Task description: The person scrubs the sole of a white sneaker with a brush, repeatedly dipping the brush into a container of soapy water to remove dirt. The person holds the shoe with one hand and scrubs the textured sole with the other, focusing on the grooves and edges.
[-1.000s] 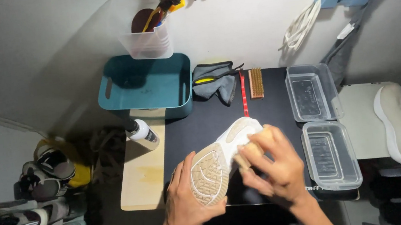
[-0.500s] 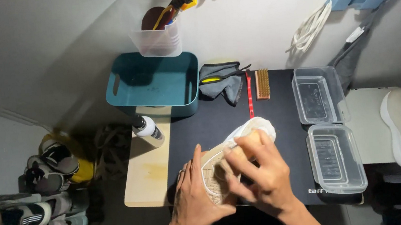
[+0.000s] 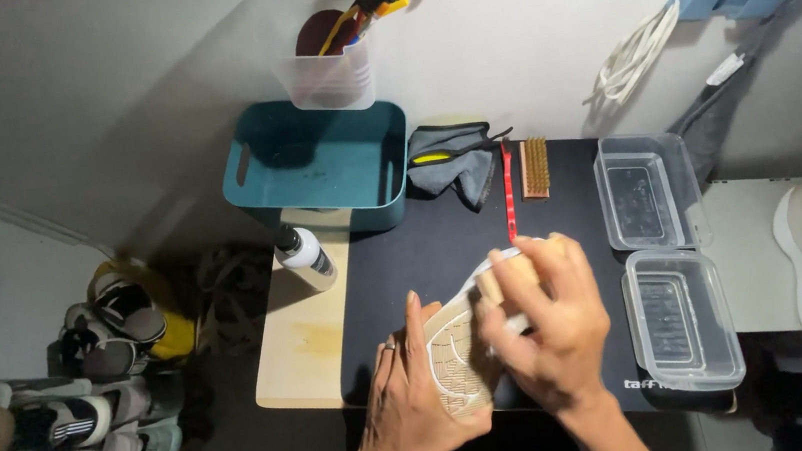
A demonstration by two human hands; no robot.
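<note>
Sneaker (image 3: 460, 350), sole up on the black mat (image 3: 423, 243), is sitting where it sat a second ago; my right hand (image 3: 543, 325) is sliding back toward the heel, fingers curled around a small brush (mostly hidden), while my left hand (image 3: 411, 401) is pressing flat, steadying it.

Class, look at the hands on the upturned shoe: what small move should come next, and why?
Probably a short scrubbing stroke toward the toe. The left hand steadies the shoe, sole up on the black mat, while the right hand presses what seems to be a small brush against the sole. The patterned tread nearer the left hand lies uncovered, so working along it seems sensible.
</note>
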